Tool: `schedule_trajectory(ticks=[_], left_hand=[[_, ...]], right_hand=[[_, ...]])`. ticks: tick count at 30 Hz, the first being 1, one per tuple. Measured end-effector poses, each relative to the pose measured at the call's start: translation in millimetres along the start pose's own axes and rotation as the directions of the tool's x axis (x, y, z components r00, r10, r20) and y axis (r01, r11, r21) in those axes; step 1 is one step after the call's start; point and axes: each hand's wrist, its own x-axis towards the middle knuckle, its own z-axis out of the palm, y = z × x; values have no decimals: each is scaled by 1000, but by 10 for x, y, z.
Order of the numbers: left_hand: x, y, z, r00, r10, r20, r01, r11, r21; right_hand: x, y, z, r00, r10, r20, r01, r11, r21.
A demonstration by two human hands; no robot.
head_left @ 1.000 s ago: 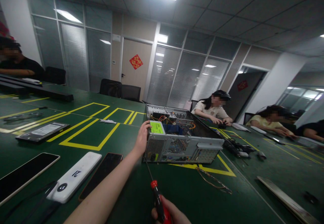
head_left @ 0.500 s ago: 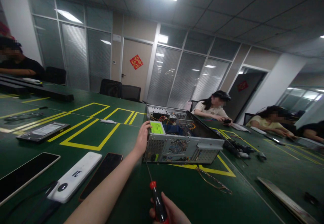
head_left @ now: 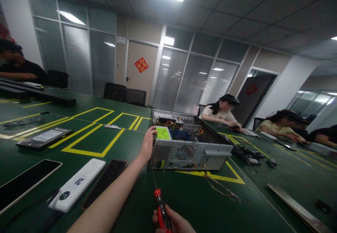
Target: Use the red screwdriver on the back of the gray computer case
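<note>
An open desktop computer case [head_left: 193, 155] lies on the green table with its rear panel facing me; wires and boards show inside. My left hand [head_left: 148, 143] grips its left rear corner, fingers over the top edge beside the power supply [head_left: 163, 133] with a bright green label. Low in the view, my right hand [head_left: 177, 220] is closed around the red and black handle of a screwdriver [head_left: 161, 205]. The screwdriver's thin shaft points up to the lower left rear corner of the case. Whether its tip touches the case I cannot tell.
Left of my arm lie a dark phone [head_left: 106, 180], a white power bank [head_left: 79, 182], a white-edged phone [head_left: 30, 178] and a hard drive [head_left: 44, 137]. Glasses [head_left: 222, 189] and black cables [head_left: 250, 154] lie to the right. Other people sit around the table.
The screwdriver handle has turned in my right hand, showing more red, and has shifted slightly left. My left hand and the case stay in place.
</note>
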Motion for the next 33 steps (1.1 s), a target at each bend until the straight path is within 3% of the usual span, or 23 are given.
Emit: schedule_trajectory(ticks=[4,8,13,29,33], left_hand=[[-3,7,-5,1000,-4,9,4,1000,9],[-3,7,-1,1000,-13,12,13,1000,4],[3,-17,10,1000,3,0,-3,1000,-11],[0,-19,15,1000,-12,1,12,1000,-14],[2,-34,19,1000,7,-5,-7,1000,-12]], right_hand=[[-21,-3,18,999,-13,-48,8,995,-100],[-107,-34,42,994,-92,52,100,979,-177],[-224,-112,148,957,-257,132,274,953,-131],[-168,-183,138,964,-262,35,264,963,-58],[-304,-245,215,965,-225,135,234,971,-54]])
